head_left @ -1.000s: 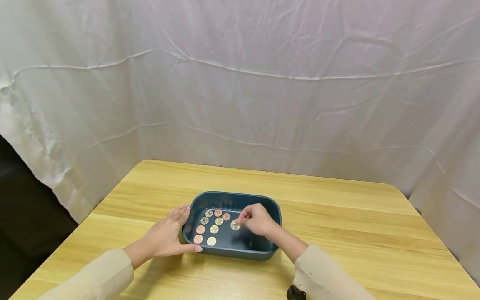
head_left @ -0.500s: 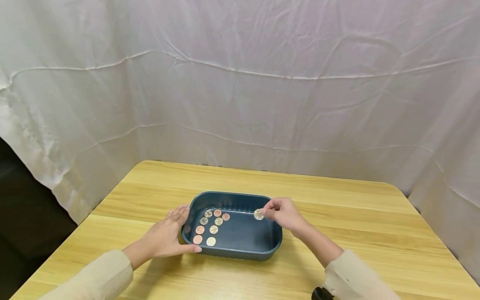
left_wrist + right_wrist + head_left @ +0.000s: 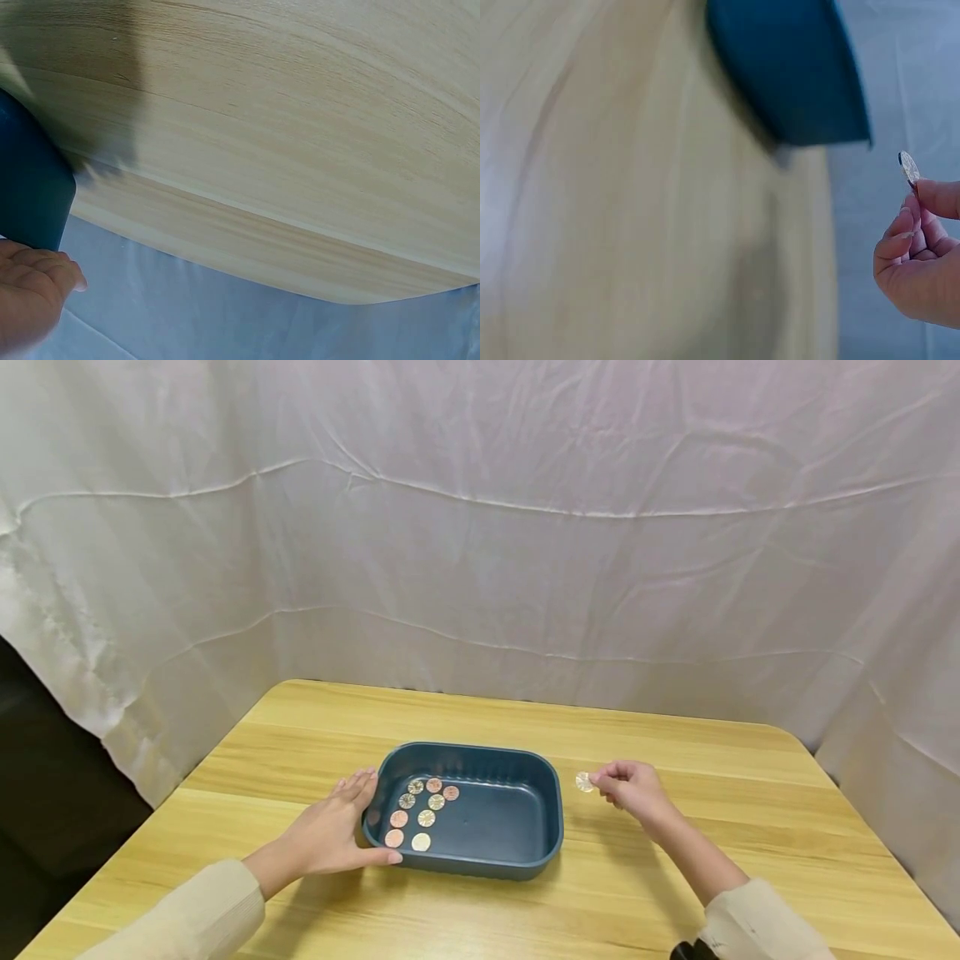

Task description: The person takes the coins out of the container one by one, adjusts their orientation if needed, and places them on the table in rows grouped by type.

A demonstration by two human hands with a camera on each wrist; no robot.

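Observation:
In the head view my right hand (image 3: 632, 789) pinches a pale gold coin (image 3: 584, 782) between thumb and fingertips, held in the air to the right of a dark blue rectangular tub (image 3: 557, 827). The coin (image 3: 909, 166) is seen nearly edge-on in the right wrist view. My left hand (image 3: 332, 828) rests against the tub's left end, fingers straight along the side and thumb on the front rim. Several coins lie flat on the tub's floor at the left, some gold-coloured (image 3: 421, 842) and some copper-coloured (image 3: 394, 837).
The tub stands on a wood-grain table (image 3: 720, 835) with rounded back corners. A pale curtain (image 3: 570, 585) hangs behind and at both sides. The right wrist carries a black object (image 3: 692, 951) by the cuff.
My right hand has lifted the gold coin off the tub's floor and carried it right, over the rim and out above the table. The left hand has stayed in place.

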